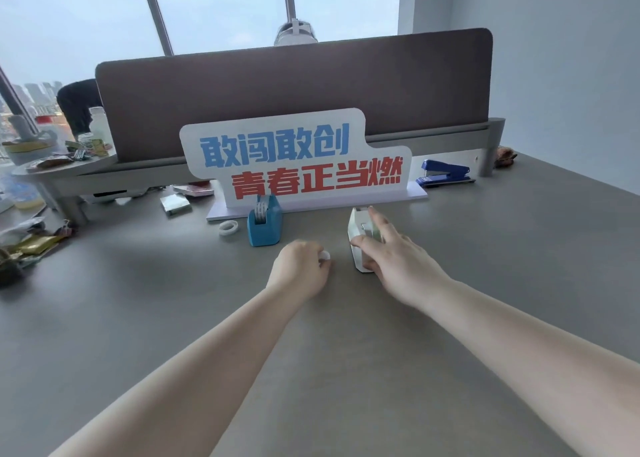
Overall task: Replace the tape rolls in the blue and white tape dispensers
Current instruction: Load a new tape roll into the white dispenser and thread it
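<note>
The blue tape dispenser (265, 226) stands upright on the grey desk with a white roll sitting in its top. A loose white tape roll (228, 228) lies flat just left of it. The white tape dispenser (360, 238) stands to the right, and my right hand (391, 252) wraps around its right side, fingers along the top. My left hand (299, 269) rests on the desk between the two dispensers, fingers curled around a small white tape roll (325, 256), of which only an edge shows.
A white sign with blue and red characters (298, 162) stands right behind the dispensers. A blue stapler (445, 172) sits at the back right. Sticky notes (175, 204) and clutter lie at the left. A brown partition (294, 93) closes the desk's far side.
</note>
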### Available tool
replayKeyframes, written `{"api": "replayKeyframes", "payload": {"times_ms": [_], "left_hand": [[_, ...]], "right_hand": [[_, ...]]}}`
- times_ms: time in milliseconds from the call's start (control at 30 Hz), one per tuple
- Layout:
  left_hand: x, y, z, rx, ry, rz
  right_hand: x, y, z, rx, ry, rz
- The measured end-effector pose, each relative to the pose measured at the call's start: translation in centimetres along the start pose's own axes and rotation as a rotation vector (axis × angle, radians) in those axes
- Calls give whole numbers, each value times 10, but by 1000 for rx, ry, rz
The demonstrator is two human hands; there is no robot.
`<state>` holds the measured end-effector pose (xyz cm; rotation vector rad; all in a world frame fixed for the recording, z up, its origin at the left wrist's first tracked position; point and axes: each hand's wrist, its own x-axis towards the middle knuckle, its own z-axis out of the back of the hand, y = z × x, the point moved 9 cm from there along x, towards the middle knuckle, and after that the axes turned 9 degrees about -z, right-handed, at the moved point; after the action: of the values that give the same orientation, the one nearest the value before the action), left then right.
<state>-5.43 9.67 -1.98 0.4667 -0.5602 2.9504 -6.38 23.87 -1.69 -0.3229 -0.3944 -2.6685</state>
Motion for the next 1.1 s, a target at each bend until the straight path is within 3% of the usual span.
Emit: {"api": "replayKeyframes", "payload": {"times_ms": [500,1100], "left_hand": [[76,35,-15,34,-63,115],[87,42,-16,42,-119,96]], "right_hand": [[73,-13,-19,-5,-9,-12],[95,-18,-28,-18,-10,31]]}}
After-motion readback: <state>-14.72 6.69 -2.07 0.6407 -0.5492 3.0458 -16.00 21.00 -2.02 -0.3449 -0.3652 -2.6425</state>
